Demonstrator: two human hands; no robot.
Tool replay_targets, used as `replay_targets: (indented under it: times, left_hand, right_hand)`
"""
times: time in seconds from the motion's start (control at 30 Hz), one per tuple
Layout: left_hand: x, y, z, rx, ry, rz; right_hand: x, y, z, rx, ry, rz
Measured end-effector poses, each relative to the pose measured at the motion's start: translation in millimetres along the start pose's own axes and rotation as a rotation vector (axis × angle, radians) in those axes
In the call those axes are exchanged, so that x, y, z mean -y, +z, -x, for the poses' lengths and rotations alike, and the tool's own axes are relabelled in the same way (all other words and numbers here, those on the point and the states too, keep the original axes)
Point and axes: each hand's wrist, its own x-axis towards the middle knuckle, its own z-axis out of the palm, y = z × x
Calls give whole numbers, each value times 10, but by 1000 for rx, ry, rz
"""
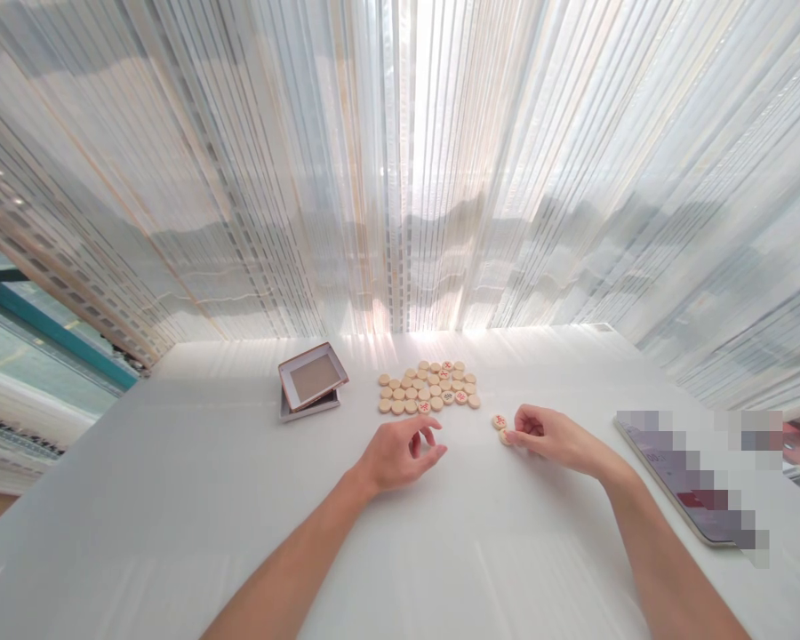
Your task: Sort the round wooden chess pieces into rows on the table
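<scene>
Several round wooden Chinese chess pieces (410, 394) lie in close rows on the white table; most show a blank face, a few a red or dark character. To their right, a red-marked piece (499, 421) lies apart from the group. Just in front of it, the thumb and fingers of my right hand (547, 434) close on another Chinese chess piece (505, 437), its face partly covered by the thumb. My left hand (400, 455) hovers at the near edge of the rows, thumb and fingers apart with nothing between them.
A shallow open box (314, 375) rests tilted on another box part (310, 409) left of the pieces. At the right lies a tablet-like device (673, 480), partly pixelated. Translucent strip curtains (400, 178) hang behind the white table (173, 498).
</scene>
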Motion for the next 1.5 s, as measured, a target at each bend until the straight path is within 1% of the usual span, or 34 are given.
replay_targets:
  times: [0.13, 0.33, 0.47, 0.53, 0.63, 0.7, 0.8, 0.9, 1.0, 1.13, 1.23, 1.5]
  left_hand:
    - [-9, -5, 1, -7, 0, 4]
    - [-3, 5, 3, -15, 0, -4]
    - [13, 17, 4, -56, 9, -34]
    - [19, 22, -1, -93, 22, -59]
    - [29, 30, -20, -182, 13, -128]
    - [36, 34, -37, -251, -8, -188]
    - [45, 36, -60, -310, -21, -245]
    - [48, 38, -74, -313, -13, -266]
    - [53, 47, -78, -316, -10, -281]
    - [63, 62, -74, -326, -18, -288]
    - [66, 63, -66, -311, -16, -275]
    - [62, 43, -46, -253, 9, -260]
  right_hand:
    - [0, 7, -7, 28, -4, -37]
    - [24, 19, -3, 23, -7, 3]
    - [27, -9, 7, 15, -13, 36]
    - [37, -10, -3, -80, -25, 104]
    - [68, 45, -47, -317, -91, 185]
    - [99, 129, -84, -438, -183, 192]
    - [162, 303, -136, -530, -351, 222]
    - [246, 478, -185, -513, -503, 321]
    - [328, 618, -242, -461, -567, 444]
    - [389, 747, -301, -384, -600, 574]
    - [398, 800, -319, -331, -601, 623]
    - [405, 851, -261, -343, -638, 612]
